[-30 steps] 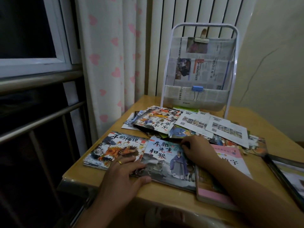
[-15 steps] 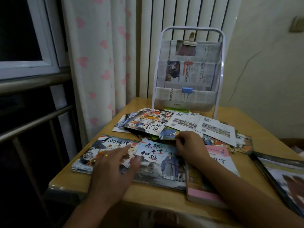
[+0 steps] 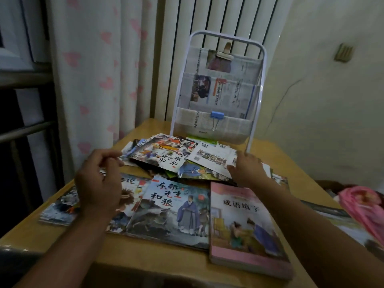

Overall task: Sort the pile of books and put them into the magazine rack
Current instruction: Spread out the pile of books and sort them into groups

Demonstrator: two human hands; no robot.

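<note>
sorting a scatter of books (image 3: 166, 159) on a wooden table (image 3: 145, 254), with the magazine rack (image 3: 218, 90) upright at the far edge, its pockets lined with newspaper and holding none of them yet.

reaching into the loose heap, likely to gather it before racking: left hand (image 3: 99, 183) raised above the near-left covers, fingers loosely curled, holding nothing; right hand (image 3: 247, 169) laid over white sheets (image 3: 209, 156), grip impossible to tell; three larger books set side by side along the near edge, pink book (image 3: 247, 229) rightmost.
</note>
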